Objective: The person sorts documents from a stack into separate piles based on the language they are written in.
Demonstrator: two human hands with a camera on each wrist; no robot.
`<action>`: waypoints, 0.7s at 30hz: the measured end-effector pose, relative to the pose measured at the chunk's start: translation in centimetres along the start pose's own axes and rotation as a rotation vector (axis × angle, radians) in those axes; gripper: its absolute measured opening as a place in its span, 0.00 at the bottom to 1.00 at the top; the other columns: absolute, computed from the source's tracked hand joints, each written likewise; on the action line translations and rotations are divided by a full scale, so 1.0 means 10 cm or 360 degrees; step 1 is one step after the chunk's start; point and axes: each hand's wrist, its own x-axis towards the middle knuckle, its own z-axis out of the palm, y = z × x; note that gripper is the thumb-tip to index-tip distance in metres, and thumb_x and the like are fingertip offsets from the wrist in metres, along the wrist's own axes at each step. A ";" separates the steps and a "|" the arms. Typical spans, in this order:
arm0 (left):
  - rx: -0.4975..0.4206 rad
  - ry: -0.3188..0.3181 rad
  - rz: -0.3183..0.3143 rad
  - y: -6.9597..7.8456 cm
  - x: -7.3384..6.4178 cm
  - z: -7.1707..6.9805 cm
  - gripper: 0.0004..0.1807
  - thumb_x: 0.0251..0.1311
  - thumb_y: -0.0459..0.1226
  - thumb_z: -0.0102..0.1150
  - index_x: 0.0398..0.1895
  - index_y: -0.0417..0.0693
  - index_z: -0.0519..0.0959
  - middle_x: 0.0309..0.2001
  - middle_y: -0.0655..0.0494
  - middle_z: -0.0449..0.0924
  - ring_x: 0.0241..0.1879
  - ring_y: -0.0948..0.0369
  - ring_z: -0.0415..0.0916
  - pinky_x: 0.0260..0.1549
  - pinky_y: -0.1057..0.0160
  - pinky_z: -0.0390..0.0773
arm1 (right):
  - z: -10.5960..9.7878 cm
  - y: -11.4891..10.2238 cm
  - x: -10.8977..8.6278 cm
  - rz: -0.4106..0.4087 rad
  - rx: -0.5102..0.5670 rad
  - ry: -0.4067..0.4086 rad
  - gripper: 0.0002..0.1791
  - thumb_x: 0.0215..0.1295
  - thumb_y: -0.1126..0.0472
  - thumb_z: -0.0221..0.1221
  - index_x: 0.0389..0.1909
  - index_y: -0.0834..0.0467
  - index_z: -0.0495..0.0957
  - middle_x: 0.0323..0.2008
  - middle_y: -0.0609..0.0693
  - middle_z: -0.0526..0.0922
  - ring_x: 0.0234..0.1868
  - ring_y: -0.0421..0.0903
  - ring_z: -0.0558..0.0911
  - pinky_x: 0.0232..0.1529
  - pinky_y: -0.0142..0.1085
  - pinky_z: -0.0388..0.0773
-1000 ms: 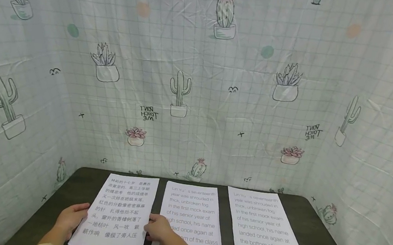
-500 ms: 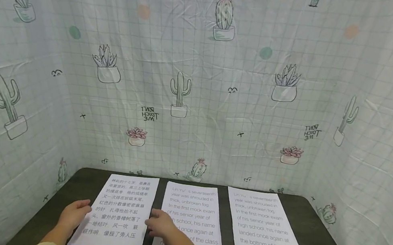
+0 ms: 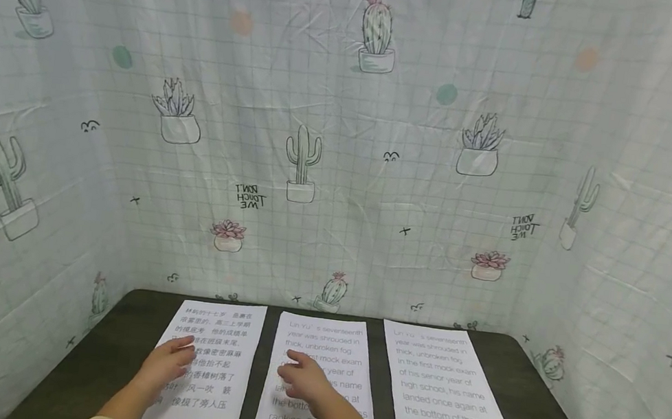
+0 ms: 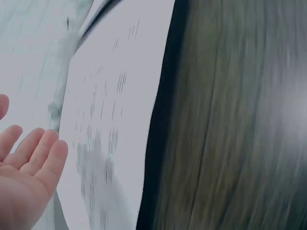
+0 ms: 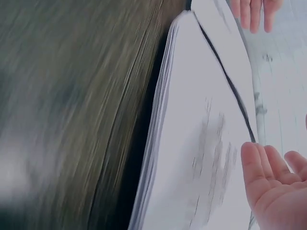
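My left hand (image 3: 167, 364) hovers over the left paper stack (image 3: 217, 379), whose top sheet carries printed Chinese text. Its fingers are loosely extended and hold nothing; the left wrist view shows the open palm beside the page. Over the middle paper stack (image 3: 321, 339), printed in English, is my right hand (image 3: 307, 380), also with relaxed fingers and nothing in them. That hand covers part of the lower lines. In the right wrist view several layered sheets show along the edge of the nearer stack (image 5: 184, 96).
A third paper stack (image 3: 445, 402) with English text lies at the right, slightly slanted. All three rest on a dark wood-grained table (image 3: 90, 347). A pale curtain (image 3: 371, 117) printed with cacti closes off the back and both sides.
Both hands have left the side edges of the Chinese stack, lifted and shifted right; the left is now over that stack, the right over the middle one. The view has turned slightly right.
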 end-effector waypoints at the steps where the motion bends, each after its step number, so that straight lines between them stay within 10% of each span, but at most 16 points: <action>1: -0.0021 -0.0024 0.0008 0.02 0.00 0.06 0.30 0.68 0.37 0.49 0.70 0.30 0.60 0.67 0.26 0.62 0.64 0.36 0.67 0.58 0.45 0.76 | -0.04 0.02 -0.01 0.0002 0.0000 0.0007 0.32 0.66 0.60 0.56 0.68 0.68 0.63 0.56 0.68 0.77 0.53 0.61 0.81 0.47 0.46 0.84; 21: -0.0195 -0.0276 0.0113 0.28 -0.06 0.75 0.33 0.58 0.33 0.57 0.67 0.28 0.64 0.64 0.29 0.69 0.62 0.39 0.72 0.56 0.47 0.79 | -0.66 0.22 -0.14 0.0043 -0.0018 0.0156 0.32 0.67 0.59 0.55 0.69 0.69 0.62 0.56 0.67 0.76 0.53 0.59 0.82 0.48 0.45 0.84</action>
